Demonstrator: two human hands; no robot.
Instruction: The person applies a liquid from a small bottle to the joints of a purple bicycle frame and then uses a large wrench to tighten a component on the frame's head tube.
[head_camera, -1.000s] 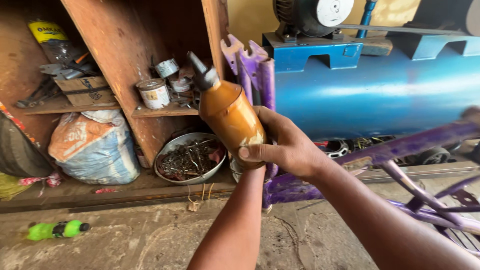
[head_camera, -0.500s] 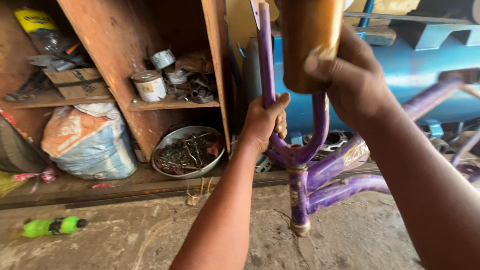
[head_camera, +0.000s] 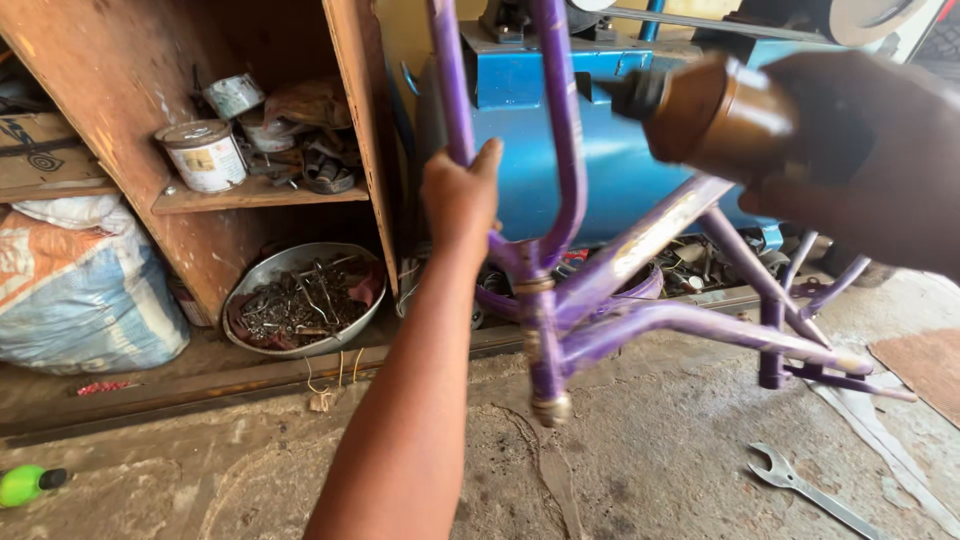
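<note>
A purple bicycle frame (head_camera: 640, 320) stands upside down on the concrete floor, its fork legs pointing up. My left hand (head_camera: 462, 195) grips the left fork leg (head_camera: 448, 90) near the crown. My right hand (head_camera: 860, 150) is close to the camera at the upper right and holds an orange-brown plastic bottle (head_camera: 715, 112) with a black nozzle, lying nearly level with the nozzle pointing left toward the right fork leg (head_camera: 562, 120). The bottle and right hand are blurred.
A blue machine body (head_camera: 600, 150) stands behind the frame. A wooden shelf (head_camera: 250, 195) at left holds tins and clutter. Below it sit a metal bowl of scrap parts (head_camera: 300, 300) and a sack (head_camera: 80, 290). A spanner (head_camera: 810, 490) lies on the floor at lower right, a green bottle (head_camera: 25, 483) at far left.
My left hand took hold of the fork leg and slid higher on it. My right hand tipped the bottle from overhead to nearly level, nozzle pointing left.
</note>
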